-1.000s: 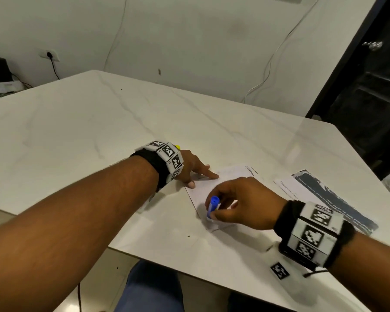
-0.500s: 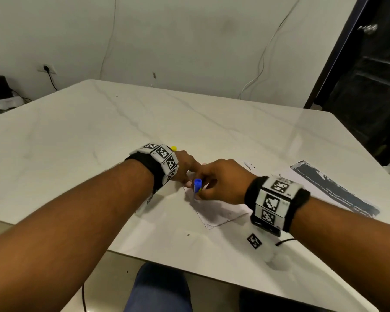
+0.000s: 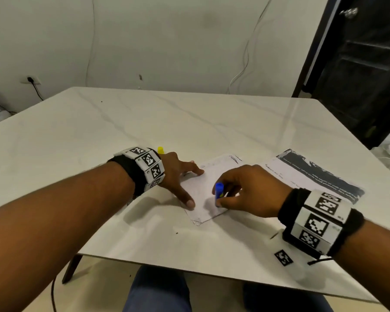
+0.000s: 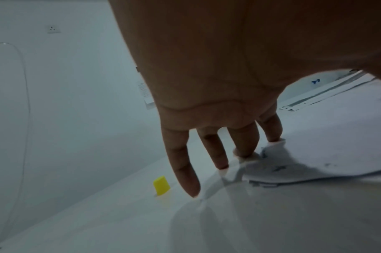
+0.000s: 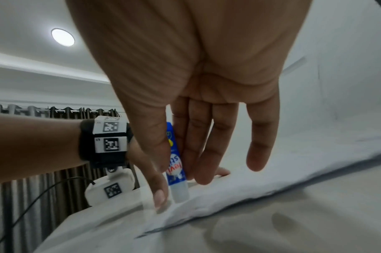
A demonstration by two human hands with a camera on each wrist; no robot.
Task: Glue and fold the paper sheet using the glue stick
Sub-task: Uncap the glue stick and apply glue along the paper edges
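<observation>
A white paper sheet lies on the marble table near its front edge. My left hand lies spread on the sheet's left edge, thumb and straight fingers pressing it flat; the left wrist view shows the fingertips on the crumpled paper. My right hand pinches a blue glue stick between thumb and fingers. The glue stick stands nearly upright, its white tip down on the paper. A yellow cap stands on the table behind my left wrist, the same cap left of my little finger.
A second printed sheet with a dark band lies to the right of the paper. A small white block with a black marker sits near the table's front right edge. A dark door stands at the far right.
My right hand has moved the glue stick back from the sheet's upper left, near my left hand, down toward the sheet's near edge. My left hand now has its thumb spread on the paper.
</observation>
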